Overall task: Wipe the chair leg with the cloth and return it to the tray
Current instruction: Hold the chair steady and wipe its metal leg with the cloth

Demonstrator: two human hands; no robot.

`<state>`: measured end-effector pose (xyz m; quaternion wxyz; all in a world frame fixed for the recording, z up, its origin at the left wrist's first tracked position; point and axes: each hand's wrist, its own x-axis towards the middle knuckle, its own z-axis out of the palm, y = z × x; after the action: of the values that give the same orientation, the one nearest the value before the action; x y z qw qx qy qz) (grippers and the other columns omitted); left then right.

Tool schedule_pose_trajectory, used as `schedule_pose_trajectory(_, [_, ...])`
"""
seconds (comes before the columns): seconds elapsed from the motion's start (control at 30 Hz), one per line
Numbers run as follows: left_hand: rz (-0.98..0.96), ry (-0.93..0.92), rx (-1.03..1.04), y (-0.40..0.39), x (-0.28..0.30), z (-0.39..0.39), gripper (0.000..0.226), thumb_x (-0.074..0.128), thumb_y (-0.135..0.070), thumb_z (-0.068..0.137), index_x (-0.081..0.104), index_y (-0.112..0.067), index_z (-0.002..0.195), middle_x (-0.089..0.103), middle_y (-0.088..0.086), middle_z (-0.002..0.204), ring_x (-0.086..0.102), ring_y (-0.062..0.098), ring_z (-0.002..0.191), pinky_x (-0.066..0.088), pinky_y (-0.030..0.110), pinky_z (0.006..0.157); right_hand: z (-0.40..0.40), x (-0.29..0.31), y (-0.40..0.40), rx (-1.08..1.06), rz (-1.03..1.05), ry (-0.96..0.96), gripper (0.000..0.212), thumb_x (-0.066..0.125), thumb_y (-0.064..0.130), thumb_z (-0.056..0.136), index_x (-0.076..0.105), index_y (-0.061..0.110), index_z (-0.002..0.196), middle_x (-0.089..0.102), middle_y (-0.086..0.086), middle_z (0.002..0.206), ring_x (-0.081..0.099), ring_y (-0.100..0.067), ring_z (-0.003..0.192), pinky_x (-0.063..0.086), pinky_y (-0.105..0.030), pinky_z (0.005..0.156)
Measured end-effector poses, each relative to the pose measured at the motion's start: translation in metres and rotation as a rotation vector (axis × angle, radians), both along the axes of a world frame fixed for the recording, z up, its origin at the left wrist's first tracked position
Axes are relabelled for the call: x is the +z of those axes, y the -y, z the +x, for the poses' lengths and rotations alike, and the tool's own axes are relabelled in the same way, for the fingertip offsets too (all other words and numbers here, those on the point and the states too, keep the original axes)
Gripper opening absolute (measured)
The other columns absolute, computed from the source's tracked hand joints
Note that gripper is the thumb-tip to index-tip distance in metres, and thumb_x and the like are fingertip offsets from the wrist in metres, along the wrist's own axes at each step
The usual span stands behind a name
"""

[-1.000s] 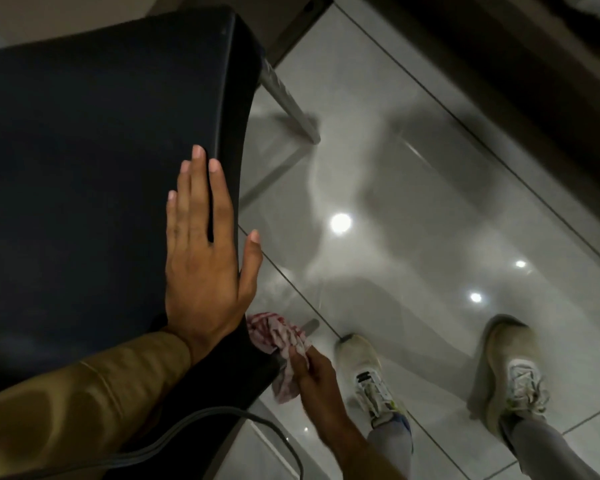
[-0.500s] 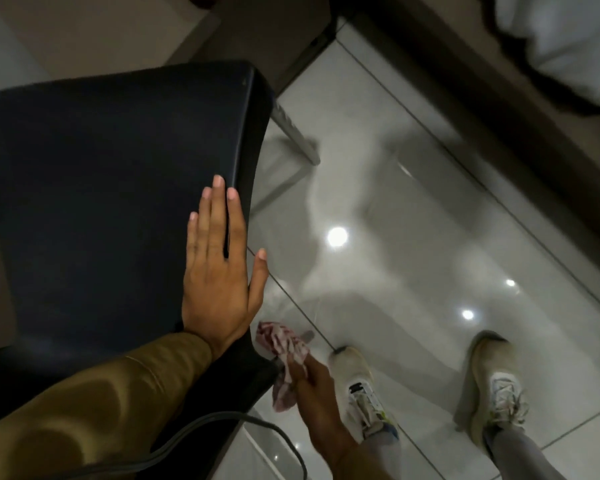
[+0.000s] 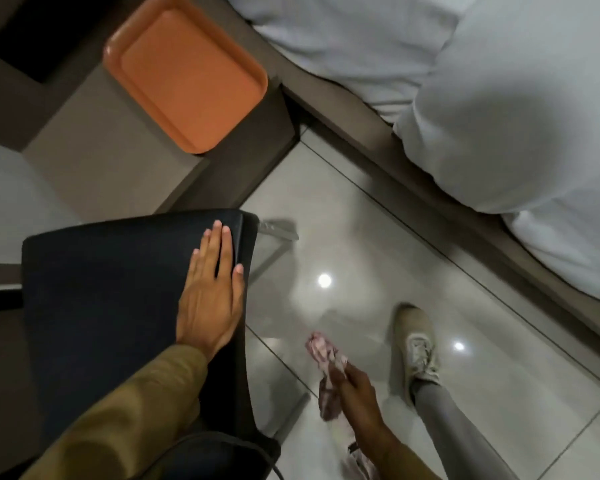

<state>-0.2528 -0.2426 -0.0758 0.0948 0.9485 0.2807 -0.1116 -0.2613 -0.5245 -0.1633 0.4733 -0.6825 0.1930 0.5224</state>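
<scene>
The left hand lies flat and open, palm down, fingers straight and close together, thumb alongside. Its forearm, in an olive sleeve, runs back toward the lower left. The right hand is lower and to the right of it, well apart, fingers curled closed around a bunched cloth, which sticks out past the fingertips and hangs below the palm.

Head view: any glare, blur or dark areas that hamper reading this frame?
Head view: lamp glare spots on the glossy floor; right hand and cloth motion-blurred; black chair seat dim, little detail; orange tray evenly lit.
</scene>
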Motion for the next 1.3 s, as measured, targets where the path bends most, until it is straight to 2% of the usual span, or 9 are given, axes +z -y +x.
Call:
schedule_pose_trajectory(0.17, [-0.012,0.023,0.010,-0.028,-0.007,0.054,0.066,0.022,-0.032,0.112,0.015,-0.006,0.173,0.013,0.007,0.183,0.011,0.023,0.171,0.008,0.044,0.141,0.056,0.000,-0.074,-0.201,0.115,0.117,0.022,0.055,0.022,0.108,0.074,0.026,0.117,0.079,0.008,0.089,0.074,-0.002,0.076,0.059,-0.018,0.062])
schedule_pose_trajectory(0.3, [-0.009,0.078,0.062,-0.026,-0.011,0.065,0.062,0.026,-0.029,0.113,0.026,-0.008,0.171,0.026,0.006,0.180,0.020,0.023,0.169,0.011,0.045,0.140,0.092,0.025,-0.148,-0.144,0.315,0.328,0.049,0.047,0.017,0.110,0.044,0.033,0.156,0.065,0.043,0.126,0.065,0.021,0.111,0.056,-0.007,0.084])
schedule_pose_trajectory(0.4, [-0.013,0.109,0.071,-0.026,-0.016,0.064,0.062,0.023,-0.030,0.113,0.028,-0.008,0.170,0.028,0.005,0.179,0.022,0.021,0.169,0.015,0.047,0.139,0.106,0.040,-0.195,-0.087,0.394,0.449,0.051,0.044,0.017,0.112,0.037,0.019,0.163,0.057,0.015,0.155,0.056,0.000,0.141,0.051,-0.028,0.116])
schedule_pose_trajectory(0.57, [-0.016,0.142,0.085,-0.027,-0.021,0.064,0.062,0.022,-0.032,0.113,0.032,-0.008,0.169,0.034,0.006,0.177,0.023,0.020,0.168,0.017,0.048,0.139,0.121,0.023,-0.223,-0.078,0.371,0.458,0.037,0.046,0.009,0.110,0.062,0.007,0.143,0.071,-0.010,0.138,0.068,-0.019,0.129,0.056,-0.047,0.110])
schedule_pose_trajectory(0.77, [-0.016,0.162,0.092,-0.028,-0.024,0.061,0.060,0.026,-0.030,0.112,0.033,-0.009,0.169,0.035,0.004,0.177,0.023,0.017,0.168,0.017,0.047,0.139,0.127,-0.012,-0.223,-0.037,0.370,0.504,0.033,0.049,0.009,0.108,0.069,0.025,0.128,0.078,0.008,0.115,0.074,-0.004,0.108,0.058,-0.018,0.095])
schedule_pose_trajectory(0.97, [-0.026,0.170,0.098,-0.029,-0.027,0.061,0.061,0.028,-0.028,0.111,0.034,-0.010,0.169,0.034,0.003,0.177,0.022,0.016,0.169,0.010,0.038,0.141,0.124,-0.058,-0.229,0.039,0.355,0.594,0.034,0.050,0.004,0.108,0.064,-0.001,0.138,0.072,-0.016,0.133,0.070,-0.029,0.124,0.057,-0.055,0.103])
schedule_pose_trajectory(1.13, [-0.013,0.194,0.092,-0.029,-0.029,0.060,0.060,0.028,-0.028,0.111,0.036,-0.010,0.168,0.035,0.002,0.177,0.023,0.015,0.169,0.012,0.037,0.140,0.132,-0.092,-0.232,0.024,0.266,0.479,0.035,0.051,0.002,0.107,0.060,-0.009,0.139,0.069,-0.026,0.135,0.067,-0.037,0.125,0.052,-0.048,0.111])
schedule_pose_trajectory(1.2, [-0.007,0.199,0.089,-0.028,-0.029,0.060,0.059,0.029,-0.028,0.111,0.038,-0.009,0.167,0.037,0.002,0.176,0.024,0.016,0.168,0.013,0.038,0.140,0.136,-0.099,-0.231,0.098,0.179,0.397,0.033,0.048,-0.002,0.106,0.061,-0.008,0.135,0.071,-0.027,0.125,0.068,-0.039,0.112,0.057,-0.046,0.101])
schedule_pose_trajectory(1.3, [0.000,0.190,0.094,-0.028,-0.028,0.061,0.059,0.030,-0.028,0.111,0.040,-0.009,0.166,0.039,0.003,0.175,0.026,0.017,0.168,0.013,0.037,0.140,0.148,-0.113,-0.236,0.079,0.122,0.345,0.030,0.052,0.002,0.104,0.067,-0.007,0.127,0.072,-0.012,0.101,0.066,-0.017,0.086,0.052,-0.031,0.081])
